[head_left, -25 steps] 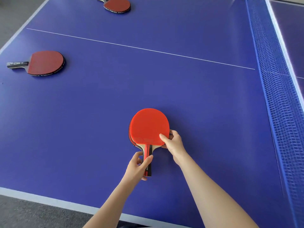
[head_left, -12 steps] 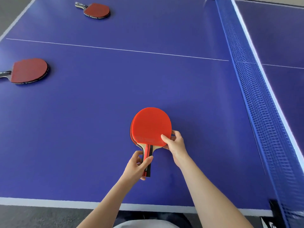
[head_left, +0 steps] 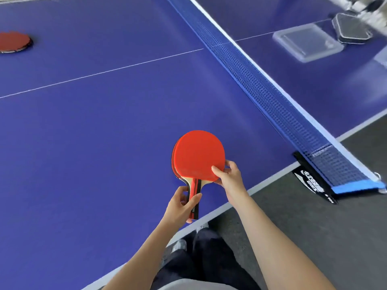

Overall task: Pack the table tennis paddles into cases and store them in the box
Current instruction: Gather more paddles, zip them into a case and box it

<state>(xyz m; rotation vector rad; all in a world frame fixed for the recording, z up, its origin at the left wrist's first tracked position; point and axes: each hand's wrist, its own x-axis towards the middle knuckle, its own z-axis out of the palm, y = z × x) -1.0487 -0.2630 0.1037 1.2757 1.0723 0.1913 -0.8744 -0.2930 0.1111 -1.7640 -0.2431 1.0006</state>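
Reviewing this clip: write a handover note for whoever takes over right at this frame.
Left hand grips the stacked paddles by the handles; right hand pinches the blade edge. There look to be two in the stack.
A loose paddle lies on the table, far left.
Beyond the net sit the black case and the clear plastic box.
Done: a pair gathered.
Left: casing and boxing all paddles.

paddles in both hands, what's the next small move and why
Probably carry the paddles over the net toward the case: the left hand grips the handles, the right hand pinches the blades' edge, and the case lies beyond, beside the box.
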